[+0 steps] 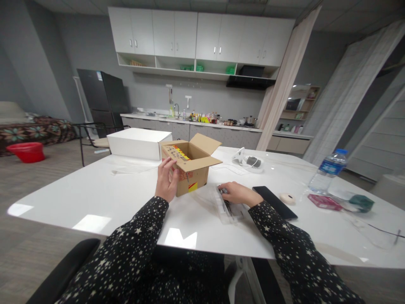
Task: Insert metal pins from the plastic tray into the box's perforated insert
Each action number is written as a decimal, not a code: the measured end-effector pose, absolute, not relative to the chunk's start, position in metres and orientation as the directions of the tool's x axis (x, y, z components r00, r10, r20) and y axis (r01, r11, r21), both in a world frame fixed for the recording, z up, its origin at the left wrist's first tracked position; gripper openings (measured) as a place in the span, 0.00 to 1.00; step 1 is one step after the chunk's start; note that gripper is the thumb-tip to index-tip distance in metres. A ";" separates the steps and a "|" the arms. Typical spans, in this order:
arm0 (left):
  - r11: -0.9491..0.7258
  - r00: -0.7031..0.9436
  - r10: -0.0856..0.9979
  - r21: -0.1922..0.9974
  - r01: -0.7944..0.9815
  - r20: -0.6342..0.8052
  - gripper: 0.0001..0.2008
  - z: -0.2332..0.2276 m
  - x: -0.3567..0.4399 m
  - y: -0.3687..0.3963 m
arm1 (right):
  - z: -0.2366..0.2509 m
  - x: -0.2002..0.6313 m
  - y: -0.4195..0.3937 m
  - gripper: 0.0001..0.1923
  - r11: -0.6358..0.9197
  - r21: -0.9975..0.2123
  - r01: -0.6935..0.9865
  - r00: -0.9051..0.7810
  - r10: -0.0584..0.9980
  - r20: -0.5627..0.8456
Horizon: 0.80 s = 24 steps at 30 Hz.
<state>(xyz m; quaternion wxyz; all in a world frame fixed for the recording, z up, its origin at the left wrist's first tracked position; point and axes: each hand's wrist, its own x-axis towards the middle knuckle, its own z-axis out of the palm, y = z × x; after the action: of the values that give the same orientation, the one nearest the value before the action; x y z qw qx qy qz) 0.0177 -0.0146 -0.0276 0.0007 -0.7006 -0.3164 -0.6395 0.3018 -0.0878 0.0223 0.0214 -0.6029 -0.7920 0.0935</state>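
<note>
- Head view: cardboard box (190,166), flaps open, mid-table (95,190); left hand (166,181) laid spread against its side.
- Right hand (237,193) grip pressed on clear plastic case (226,207).
- Risk judged: box tipped by push; phone (274,202) knocked.

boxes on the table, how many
2. The cardboard box stands open mid-table, with the left hand on its side. The white box sits shut just behind it to the left. None seems hidden.

One open cardboard box (190,167), one white box (138,143), one water bottle (328,170), one black phone (274,202), two hands.
</note>
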 end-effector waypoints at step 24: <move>-0.788 0.007 0.403 0.343 0.511 0.915 0.19 -0.025 0.016 -0.018 | 0.025 0.313 -0.079 0.14 0.226 -0.292 0.929 -0.193 0.971 0.138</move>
<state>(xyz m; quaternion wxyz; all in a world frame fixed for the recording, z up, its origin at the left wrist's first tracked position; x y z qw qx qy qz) 0.0165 -0.0176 -0.0254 0.0431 -0.7083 -0.3228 -0.6262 0.3133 -0.0793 0.0246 0.1472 -0.6179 -0.7690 0.0717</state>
